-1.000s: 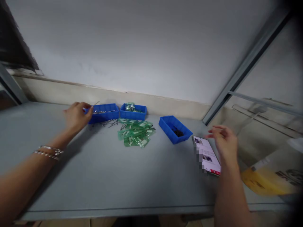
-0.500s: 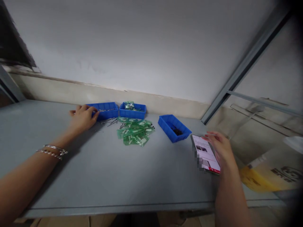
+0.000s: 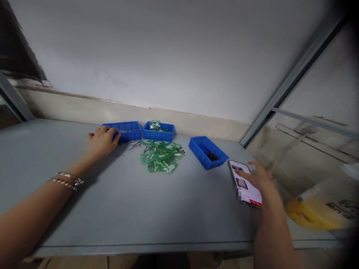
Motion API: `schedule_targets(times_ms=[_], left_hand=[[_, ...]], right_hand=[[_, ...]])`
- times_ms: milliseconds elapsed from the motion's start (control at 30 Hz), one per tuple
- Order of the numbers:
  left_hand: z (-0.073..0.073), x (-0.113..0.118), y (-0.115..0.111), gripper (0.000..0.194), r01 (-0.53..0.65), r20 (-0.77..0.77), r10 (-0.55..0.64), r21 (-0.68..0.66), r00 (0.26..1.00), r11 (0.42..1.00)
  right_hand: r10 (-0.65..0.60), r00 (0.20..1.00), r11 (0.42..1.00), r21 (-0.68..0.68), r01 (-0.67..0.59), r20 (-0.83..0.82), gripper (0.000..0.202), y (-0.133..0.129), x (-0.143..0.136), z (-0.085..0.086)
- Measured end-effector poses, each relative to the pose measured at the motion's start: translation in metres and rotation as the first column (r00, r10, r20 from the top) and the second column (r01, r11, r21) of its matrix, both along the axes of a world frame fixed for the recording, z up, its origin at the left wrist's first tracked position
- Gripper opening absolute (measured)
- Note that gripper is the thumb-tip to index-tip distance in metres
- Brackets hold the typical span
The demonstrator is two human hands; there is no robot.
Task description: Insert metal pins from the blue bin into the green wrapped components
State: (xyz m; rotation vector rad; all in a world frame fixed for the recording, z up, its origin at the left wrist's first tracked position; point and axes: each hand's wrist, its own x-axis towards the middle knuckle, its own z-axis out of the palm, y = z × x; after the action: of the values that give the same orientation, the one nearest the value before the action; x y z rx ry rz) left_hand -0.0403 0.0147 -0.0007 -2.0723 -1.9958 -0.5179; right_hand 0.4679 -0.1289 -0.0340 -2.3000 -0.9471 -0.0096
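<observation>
My left hand rests at the left end of a blue bin that holds thin metal rods. Its fingers are bent over the bin's edge, and whether they grip anything is hidden. Several loose metal rods lie in front of that bin. Over at the right, my right hand is above a smartphone lying on the table, screen lit. Its index finger is stretched out over the screen and the fingers are apart, slightly blurred, holding nothing.
A pile of green packets lies mid-table. Behind it stands a blue bin with similar packets. Another blue bin contains small dark pieces. A translucent container with yellow contents is at the right, beyond a metal frame post.
My right hand's index finger has reached left over the phone, and the screen's content has shifted. My left hand stays at the rod bin. The view has moved slightly.
</observation>
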Motion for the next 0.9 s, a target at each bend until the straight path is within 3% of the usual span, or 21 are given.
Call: schedule_targets(times_ms=[100, 233, 433, 667, 900], left_hand=[[0.000, -0.001, 0.001, 0.038, 0.001, 0.000, -0.001, -0.012, 1.000, 1.000], [0.000, -0.001, 0.001, 0.038, 0.004, 0.012, -0.003, -0.022, 1.000, 1.000], [-0.001, 0.001, 0.001, 0.037, -0.013, 0.022, 0.013, -0.022, 1.000, 1.000], [-0.001, 0.002, -0.001, 0.037, 0.004, 0.018, -0.003, -0.034, 1.000, 0.999], [-0.009, -0.002, 0.005, 0.037, -0.006, -0.020, 0.006, 0.021, 1.000, 1.000]], right_hand=[[-0.013, 1.000, 0.975, -0.221, 0.018, 0.022, 0.065, 0.002, -0.022, 0.008], [0.001, 0.999, 0.951, -0.309, 0.015, 0.053, 0.065, 0.006, -0.034, 0.010], [0.002, 0.992, 0.964, -0.264, 0.033, 0.129, 0.070, 0.009, -0.022, 0.006], [0.061, 0.993, 0.930, -0.366, -0.020, 0.102, 0.078, 0.039, -0.025, 0.026], [0.020, 0.996, 0.987, -0.163, -0.006, 0.085, 0.085, 0.061, -0.001, 0.014]])
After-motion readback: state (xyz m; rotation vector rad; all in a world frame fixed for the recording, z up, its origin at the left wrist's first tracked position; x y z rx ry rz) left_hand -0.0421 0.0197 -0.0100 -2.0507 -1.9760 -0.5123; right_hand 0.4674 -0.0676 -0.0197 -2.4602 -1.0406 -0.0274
